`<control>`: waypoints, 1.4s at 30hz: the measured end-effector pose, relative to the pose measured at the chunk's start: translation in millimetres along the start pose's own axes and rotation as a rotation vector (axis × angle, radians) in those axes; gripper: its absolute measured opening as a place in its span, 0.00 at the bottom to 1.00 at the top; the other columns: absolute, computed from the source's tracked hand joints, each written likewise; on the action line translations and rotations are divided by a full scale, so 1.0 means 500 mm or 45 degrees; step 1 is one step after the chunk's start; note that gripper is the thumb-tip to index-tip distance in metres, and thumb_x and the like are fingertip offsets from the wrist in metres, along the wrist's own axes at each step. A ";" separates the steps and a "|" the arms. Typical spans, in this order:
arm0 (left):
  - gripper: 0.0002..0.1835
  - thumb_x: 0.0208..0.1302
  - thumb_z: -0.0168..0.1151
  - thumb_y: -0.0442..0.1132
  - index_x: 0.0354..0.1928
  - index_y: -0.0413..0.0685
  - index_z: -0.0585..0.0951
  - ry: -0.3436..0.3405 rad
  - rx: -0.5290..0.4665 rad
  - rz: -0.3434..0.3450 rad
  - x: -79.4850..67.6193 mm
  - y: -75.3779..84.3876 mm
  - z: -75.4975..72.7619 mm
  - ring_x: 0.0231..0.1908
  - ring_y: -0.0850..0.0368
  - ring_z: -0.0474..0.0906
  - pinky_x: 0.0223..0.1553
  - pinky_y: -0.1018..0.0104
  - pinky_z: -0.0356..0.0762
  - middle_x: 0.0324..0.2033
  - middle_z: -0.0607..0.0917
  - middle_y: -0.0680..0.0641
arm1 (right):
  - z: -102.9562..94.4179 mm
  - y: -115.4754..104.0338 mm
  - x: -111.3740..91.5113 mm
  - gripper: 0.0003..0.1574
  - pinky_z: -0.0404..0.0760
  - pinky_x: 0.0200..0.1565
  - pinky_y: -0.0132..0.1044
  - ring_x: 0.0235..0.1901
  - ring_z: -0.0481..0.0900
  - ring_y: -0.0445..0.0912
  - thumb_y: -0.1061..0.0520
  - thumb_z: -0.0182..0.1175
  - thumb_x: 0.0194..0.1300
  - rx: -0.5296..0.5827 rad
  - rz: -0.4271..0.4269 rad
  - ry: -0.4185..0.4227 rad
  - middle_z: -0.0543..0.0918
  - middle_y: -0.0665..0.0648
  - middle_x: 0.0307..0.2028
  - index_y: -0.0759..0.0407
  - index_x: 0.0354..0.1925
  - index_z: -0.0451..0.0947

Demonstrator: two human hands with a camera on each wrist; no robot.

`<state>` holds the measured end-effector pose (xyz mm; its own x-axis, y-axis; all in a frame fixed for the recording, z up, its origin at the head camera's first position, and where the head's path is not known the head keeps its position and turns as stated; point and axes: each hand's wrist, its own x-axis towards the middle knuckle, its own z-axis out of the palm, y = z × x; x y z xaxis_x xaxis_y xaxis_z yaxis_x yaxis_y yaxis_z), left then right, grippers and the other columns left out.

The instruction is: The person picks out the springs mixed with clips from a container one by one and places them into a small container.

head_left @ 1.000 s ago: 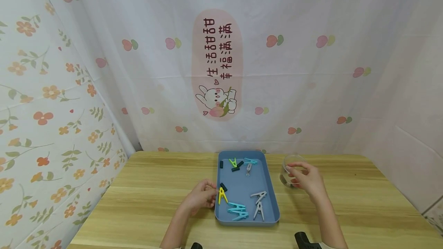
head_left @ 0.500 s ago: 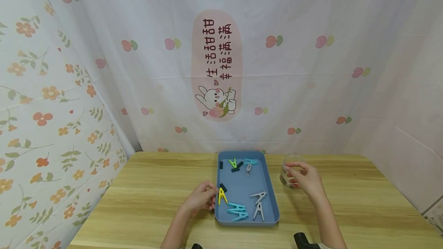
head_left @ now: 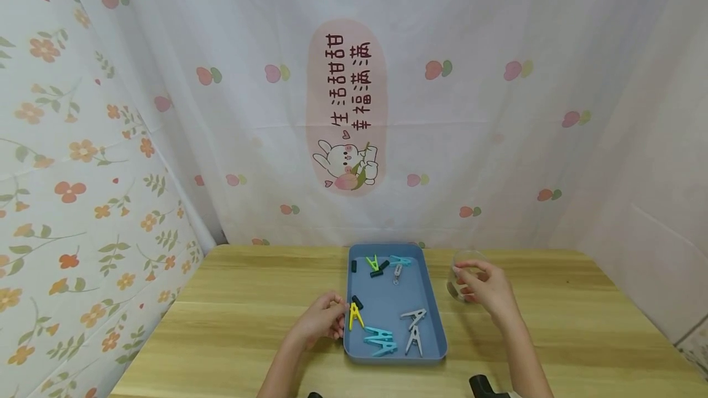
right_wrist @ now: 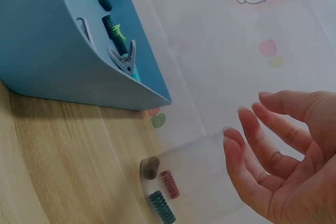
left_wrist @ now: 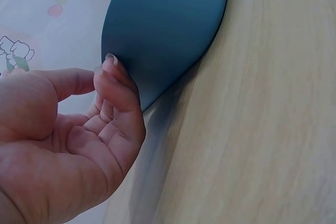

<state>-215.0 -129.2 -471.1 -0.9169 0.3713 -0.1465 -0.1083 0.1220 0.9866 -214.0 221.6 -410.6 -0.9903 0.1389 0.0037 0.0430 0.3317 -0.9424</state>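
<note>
My left hand [head_left: 322,319] is at the left side of the blue tray [head_left: 408,293]; in the left wrist view its thumb and index fingertip pinch the tray's rim, other fingers curled. My right hand [head_left: 487,284] is at the clear cup [head_left: 456,291] standing right of the tray, its fingers overlapping the cup's near side. In the right wrist view those fingers are relaxed and bent, with a wide gap to the thumb. Through the cup's wall show a dark green ribbed cylinder [right_wrist: 161,206], a red ribbed cylinder [right_wrist: 169,183] and a grey-brown piece [right_wrist: 150,167].
Inside the tray lie a yellow clothespin [head_left: 356,316], a lime green clothespin [head_left: 373,262], a few light blue clothespins [head_left: 381,347], grey clothespins [head_left: 413,341] and several dark cylinders [head_left: 357,302]. The wooden table [head_left: 243,306] meets a printed curtain [head_left: 442,158] at the back.
The head view has shifted slightly, the scene sitting a little lower. Both hands, the tray and the cup keep nearly the same places.
</note>
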 end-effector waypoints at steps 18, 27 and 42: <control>0.06 0.81 0.51 0.38 0.45 0.41 0.70 -0.016 -0.030 -0.019 -0.004 -0.011 -0.001 0.24 0.59 0.74 0.25 0.72 0.79 0.26 0.75 0.49 | 0.031 -0.009 -0.002 0.24 0.83 0.28 0.34 0.26 0.81 0.47 0.59 0.64 0.76 0.090 -0.026 -0.049 0.85 0.55 0.29 0.75 0.61 0.77; 0.06 0.81 0.51 0.37 0.45 0.41 0.70 -0.002 -0.024 -0.018 -0.003 -0.011 0.000 0.25 0.58 0.74 0.25 0.72 0.79 0.27 0.75 0.49 | 0.053 -0.017 0.004 0.22 0.87 0.33 0.37 0.27 0.82 0.48 0.60 0.64 0.75 0.043 -0.070 -0.089 0.86 0.57 0.31 0.74 0.59 0.79; 0.06 0.81 0.51 0.38 0.45 0.41 0.70 -0.009 -0.021 -0.012 -0.003 -0.006 0.000 0.25 0.59 0.74 0.25 0.72 0.79 0.28 0.75 0.49 | 0.075 -0.033 0.018 0.19 0.90 0.40 0.47 0.33 0.85 0.53 0.58 0.62 0.76 -0.030 -0.104 -0.211 0.87 0.63 0.36 0.69 0.58 0.81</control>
<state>-213.3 -130.0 -474.0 -0.9130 0.3769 -0.1563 -0.1233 0.1101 0.9862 -228.6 182.5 -407.5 -0.9988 -0.0445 0.0227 -0.0371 0.3578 -0.9330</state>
